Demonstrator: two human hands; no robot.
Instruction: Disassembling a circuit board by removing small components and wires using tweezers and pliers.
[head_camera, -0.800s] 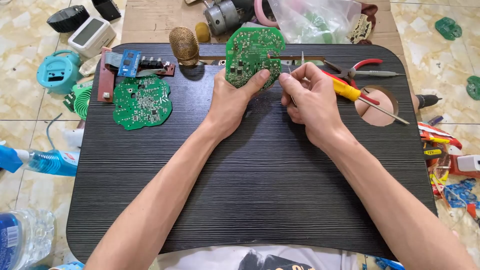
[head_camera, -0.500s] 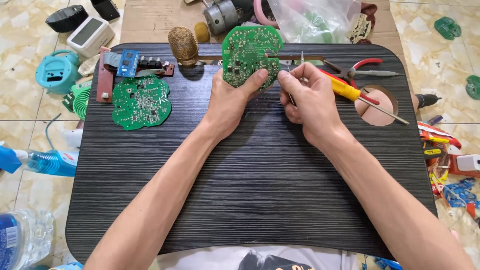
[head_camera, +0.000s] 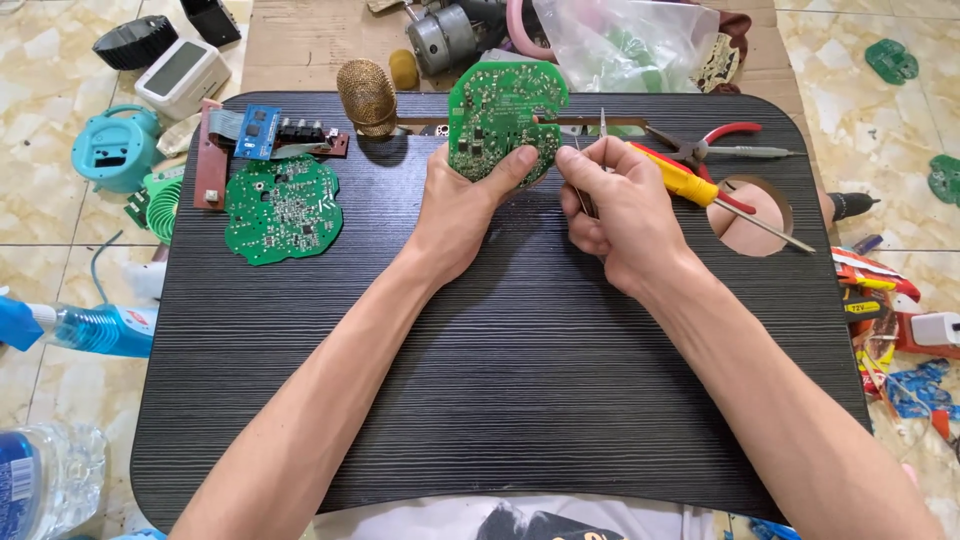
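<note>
The round green circuit board (head_camera: 505, 120) stands tilted up at the far edge of the black lap table (head_camera: 480, 400), its component side facing the camera and its lower edge resting near the tabletop; being nearly circular, it has no clear long axis. The left hand (head_camera: 462, 200) grips it from below, thumb pressed on the front face and fingers closed behind. Just to its right, the right hand (head_camera: 620, 210) is closed around thin metal tweezers (head_camera: 590, 170), which run roughly upright with one end pointing away from the person, close beside the board's right edge. Compared with the earlier pictures, the board sits in about the same place and the right hand stays pinched on the tool beside it. Farther out, a yellow-handled screwdriver (head_camera: 690, 185) and red-handled pliers (head_camera: 715, 140) lie to the right, and a second green board (head_camera: 283, 208) lies flat at the left.
</note>
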